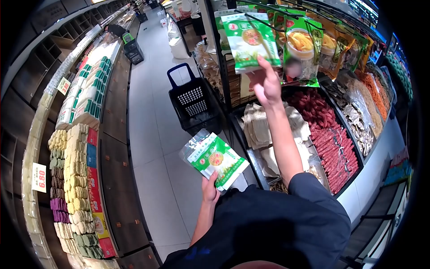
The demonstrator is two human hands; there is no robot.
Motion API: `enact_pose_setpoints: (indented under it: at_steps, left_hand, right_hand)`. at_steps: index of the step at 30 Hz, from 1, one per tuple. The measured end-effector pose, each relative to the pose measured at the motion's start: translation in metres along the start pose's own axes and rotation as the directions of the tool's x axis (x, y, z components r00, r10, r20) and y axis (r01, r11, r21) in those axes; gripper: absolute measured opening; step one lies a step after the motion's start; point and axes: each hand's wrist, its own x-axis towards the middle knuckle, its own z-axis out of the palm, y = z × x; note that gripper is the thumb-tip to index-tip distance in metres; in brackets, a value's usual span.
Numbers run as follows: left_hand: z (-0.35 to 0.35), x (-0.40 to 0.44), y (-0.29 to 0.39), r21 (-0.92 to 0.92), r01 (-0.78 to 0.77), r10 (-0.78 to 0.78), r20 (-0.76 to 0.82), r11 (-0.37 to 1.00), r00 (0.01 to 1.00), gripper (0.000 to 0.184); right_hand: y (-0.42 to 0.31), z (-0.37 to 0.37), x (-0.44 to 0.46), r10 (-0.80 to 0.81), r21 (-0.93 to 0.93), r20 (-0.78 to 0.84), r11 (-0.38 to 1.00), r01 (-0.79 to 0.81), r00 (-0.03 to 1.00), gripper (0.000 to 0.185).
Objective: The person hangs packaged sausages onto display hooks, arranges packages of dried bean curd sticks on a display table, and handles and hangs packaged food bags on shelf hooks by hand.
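Observation:
My left hand (210, 188) grips a green-and-white food packet (217, 158) by its lower edge, thumb on the front. Clear plastic edges show at its upper left; whether more packets lie beneath, I cannot tell. Raised in front of the hook rack, my right hand (267, 85) holds the bottom of a similar green-and-white packet (251, 38), one finger across its face. The top of that packet is up by the black hooks (262, 21); whether it hangs on one is unclear. Beside it hang green pouches (301, 49) with a yellow food picture.
Below the rack, a bin holds dark red sausages (333, 145) and pale flat dried pieces (260, 125). A black basket (192, 101) with a raised handle stands on the aisle floor. Shelves of noodle bundles (78, 188) line the left, with price cards (39, 178). Another person (115, 30) is far off.

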Motion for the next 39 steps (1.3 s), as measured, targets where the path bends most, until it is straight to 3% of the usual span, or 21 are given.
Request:
enact_pose_setpoints:
  at_steps: [2,3,4,5,7,9,10,11,12,13,15,19,20,27,39]
  left_hand:
    - [-0.004,0.0,0.0,0.006,0.022,-0.022,-0.01,1.0,1.0,0.051]
    - [-0.006,0.002,0.0,0.012,0.04,-0.04,-0.018,0.999,0.999,0.051]
    - [-0.007,0.002,0.001,0.009,0.025,-0.025,-0.028,1.0,0.999,0.051]
    - [-0.006,0.004,0.0,0.004,0.038,-0.038,-0.019,0.999,0.999,0.051]
    - [-0.007,0.006,-0.003,-0.004,0.039,-0.04,-0.02,0.999,0.999,0.052]
    - [-0.007,0.011,-0.004,0.024,0.068,-0.068,0.002,0.997,0.998,0.053]
    - [-0.003,0.012,-0.002,0.031,0.079,-0.08,0.019,0.996,0.997,0.053]
    - [-0.003,0.014,-0.003,0.028,0.073,-0.074,0.015,0.997,0.997,0.053]
    - [-0.004,0.015,-0.005,0.051,0.077,-0.079,0.039,0.996,0.996,0.053]
    - [-0.003,0.017,-0.005,0.074,0.08,-0.085,0.064,0.994,0.994,0.054]
    - [-0.001,0.018,-0.004,0.086,0.084,-0.091,0.07,0.993,0.993,0.053]
    - [-0.01,0.017,-0.008,0.055,0.039,-0.045,0.11,0.998,0.993,0.053]
    - [-0.01,0.015,-0.008,0.084,0.044,-0.052,0.095,0.995,0.994,0.053]
    - [-0.012,0.001,-0.005,0.082,0.069,-0.07,-0.001,0.994,0.998,0.057]
    - [-0.014,-0.003,-0.01,0.08,0.024,-0.022,-0.026,0.996,0.999,0.054]
  right_hand:
    - [-0.025,0.011,-0.033,-0.1,-0.063,0.02,0.993,0.101,0.995,0.044]
    - [-0.027,0.022,-0.056,-0.331,-0.106,0.023,0.937,0.332,0.943,0.048]
    - [-0.046,0.009,-0.072,-0.151,-0.011,-0.047,0.988,0.151,0.987,0.055]
    - [-0.054,0.025,-0.092,-0.23,-0.042,-0.142,0.973,0.227,0.963,0.058]
    - [-0.058,0.009,-0.121,-0.238,-0.003,-0.042,0.971,0.238,0.97,0.061]
    - [-0.057,-0.023,-0.153,0.054,0.015,-0.058,0.998,-0.053,0.997,0.069]
    - [-0.045,-0.034,-0.162,0.069,-0.038,-0.129,0.997,-0.074,0.989,0.07]
    - [-0.038,-0.027,-0.166,0.081,-0.085,-0.057,0.993,-0.085,0.995,0.066]
    - [-0.031,-0.032,-0.173,0.198,-0.154,-0.037,0.967,-0.201,0.979,0.068]
    - [-0.025,-0.02,-0.177,0.286,-0.307,-0.071,0.905,-0.294,0.956,0.058]
    - [-0.021,-0.026,-0.187,0.552,-0.635,-0.053,0.624,-0.455,0.832,0.022]
    - [0.005,-0.019,-0.208,0.574,-0.709,-0.046,0.558,-0.432,0.818,0.018]
    - [0.009,-0.026,-0.21,0.641,-0.766,-0.076,0.452,-0.456,0.764,0.02]
    - [0.009,-0.014,-0.204,0.714,-0.862,-0.066,0.31,-0.4,0.697,0.025]
    - [0.001,-0.009,-0.21,0.663,-0.805,-0.126,0.367,-0.467,0.738,0.024]
